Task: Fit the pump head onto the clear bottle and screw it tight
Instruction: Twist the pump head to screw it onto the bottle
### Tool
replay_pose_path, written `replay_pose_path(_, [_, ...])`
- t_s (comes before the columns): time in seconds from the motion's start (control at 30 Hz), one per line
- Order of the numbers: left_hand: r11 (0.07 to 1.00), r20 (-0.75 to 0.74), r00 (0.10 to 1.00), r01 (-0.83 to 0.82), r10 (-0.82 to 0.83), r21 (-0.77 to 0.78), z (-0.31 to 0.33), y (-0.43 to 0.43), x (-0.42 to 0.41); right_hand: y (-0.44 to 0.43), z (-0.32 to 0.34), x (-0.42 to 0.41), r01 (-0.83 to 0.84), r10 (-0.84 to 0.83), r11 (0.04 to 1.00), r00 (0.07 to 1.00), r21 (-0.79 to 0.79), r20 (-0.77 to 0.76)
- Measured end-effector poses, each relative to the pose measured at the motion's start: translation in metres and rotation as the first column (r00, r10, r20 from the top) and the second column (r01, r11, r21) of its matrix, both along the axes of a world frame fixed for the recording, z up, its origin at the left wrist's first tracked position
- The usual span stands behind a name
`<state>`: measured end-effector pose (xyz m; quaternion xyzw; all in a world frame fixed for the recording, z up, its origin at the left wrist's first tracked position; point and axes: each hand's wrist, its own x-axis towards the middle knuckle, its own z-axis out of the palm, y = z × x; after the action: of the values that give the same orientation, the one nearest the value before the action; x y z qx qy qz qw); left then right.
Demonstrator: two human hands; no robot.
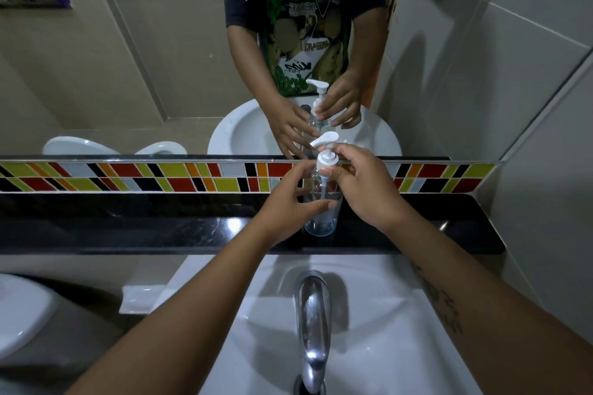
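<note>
At a washroom ledge, I work with my 2 bare hands on a clear bottle (pixel 321 221) that stands upright on the black stone shelf (pixel 128 228) behind the white sink (pixel 385 314), just in front of the band of coloured tiles (pixel 160 176). My left hand (pixel 290 202) wraps the bottle's body, fingers closed around its left side. My right hand (pixel 362 183) pinches the white pump head (pixel 325 154) at its collar, thumb and fingertips clamped there. The pump head sits on the bottle's neck with its nozzle pointing left and its dip tube hanging inside the bottle. A chrome tap (pixel 313 330) rises from the sink below my forearms. The mirror (pixel 128 74) above the tiles reflects both hands and the bottle.
</note>
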<state>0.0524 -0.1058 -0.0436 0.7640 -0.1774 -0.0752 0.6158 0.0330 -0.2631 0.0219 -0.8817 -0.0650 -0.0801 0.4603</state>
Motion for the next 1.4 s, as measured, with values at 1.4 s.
replay_pose_path(1.4, [0.999, 0.029, 0.999, 0.022, -0.023, 0.033, -0.008, 0.002, 0.013, 0.02, -0.021, -0.003, 0.228, -0.219, 0.974, 0.956, -0.021, 0.195])
